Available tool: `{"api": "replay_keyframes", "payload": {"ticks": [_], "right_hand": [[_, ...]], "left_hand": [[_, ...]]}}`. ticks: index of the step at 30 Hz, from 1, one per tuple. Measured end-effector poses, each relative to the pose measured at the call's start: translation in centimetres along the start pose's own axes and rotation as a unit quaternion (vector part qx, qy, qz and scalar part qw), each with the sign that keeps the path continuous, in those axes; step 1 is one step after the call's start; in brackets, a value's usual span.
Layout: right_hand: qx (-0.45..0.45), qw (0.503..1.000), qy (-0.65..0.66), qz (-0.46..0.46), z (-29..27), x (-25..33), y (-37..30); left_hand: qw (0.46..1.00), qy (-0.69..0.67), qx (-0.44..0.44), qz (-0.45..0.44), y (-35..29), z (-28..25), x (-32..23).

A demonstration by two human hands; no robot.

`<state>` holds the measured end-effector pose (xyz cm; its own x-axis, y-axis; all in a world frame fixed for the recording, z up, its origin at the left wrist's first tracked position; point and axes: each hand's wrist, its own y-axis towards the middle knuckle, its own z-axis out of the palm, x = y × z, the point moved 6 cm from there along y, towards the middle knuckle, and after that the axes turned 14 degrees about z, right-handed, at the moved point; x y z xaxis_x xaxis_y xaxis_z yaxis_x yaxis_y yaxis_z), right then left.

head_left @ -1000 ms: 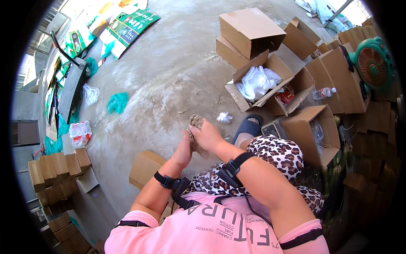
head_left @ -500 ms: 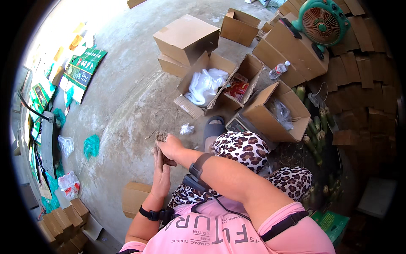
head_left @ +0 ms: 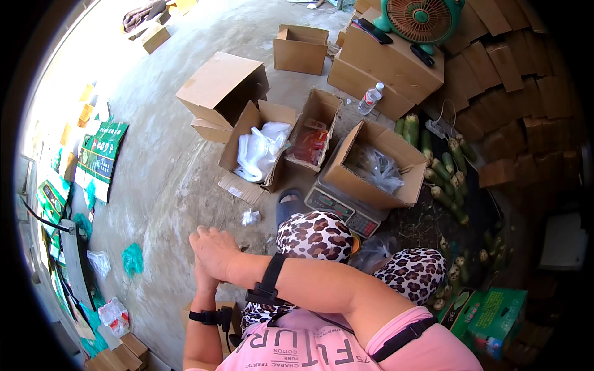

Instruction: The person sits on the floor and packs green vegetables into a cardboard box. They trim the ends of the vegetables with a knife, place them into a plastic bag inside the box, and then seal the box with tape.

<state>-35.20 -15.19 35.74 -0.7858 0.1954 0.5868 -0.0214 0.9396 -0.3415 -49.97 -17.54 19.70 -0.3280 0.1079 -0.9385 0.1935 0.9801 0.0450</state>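
My right hand reaches across to the left and lies over my left hand, with the two touching. The right fingers lie bent over the top, and nothing shows in them. Most of my left hand is hidden beneath, so its fingers cannot be read. Both hands are above the concrete floor, left of my knee in leopard-print cloth. A small crumpled piece of clear plastic lies on the floor just beyond them.
Ahead are an open carton of white bags, a carton with red packets and another carton on a digital scale. Green-stemmed vegetables lie right, below a green fan. Green netting lies left.
My hands have moved slightly left and down in the picture. The right now covers the left, whose raised fingers showed before. The view has shifted, bringing more of the scale into sight.
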Motion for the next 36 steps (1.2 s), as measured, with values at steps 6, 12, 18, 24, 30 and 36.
{"api": "replay_keyframes", "payload": {"ticks": [6,12,18,24,30,36], "right_hand": [[-0.103,0.959,0.199,-0.173,-17.1,-6.7,-7.2],[-0.204,0.937,0.170,0.226,-26.6,-27.4,-14.0],[-0.299,0.780,0.329,0.441,-24.8,-37.3,-21.3],[-0.270,0.759,0.397,0.440,-21.7,-38.4,-20.6],[-0.282,0.772,0.393,0.412,-21.7,-37.9,-21.7],[-0.292,0.755,0.439,0.389,-21.0,-37.7,-22.6]], "left_hand": [[0.979,0.154,0.107,0.082,7.3,6.6,-12.3],[0.936,0.069,0.247,0.243,19.4,26.2,-18.6],[0.796,0.314,0.509,0.089,26.4,45.1,-3.1],[0.609,0.436,0.649,0.133,25.2,51.0,12.7],[0.752,0.381,0.537,0.023,26.0,48.9,2.9],[0.838,0.337,0.419,0.092,27.0,39.5,-8.8]]}}
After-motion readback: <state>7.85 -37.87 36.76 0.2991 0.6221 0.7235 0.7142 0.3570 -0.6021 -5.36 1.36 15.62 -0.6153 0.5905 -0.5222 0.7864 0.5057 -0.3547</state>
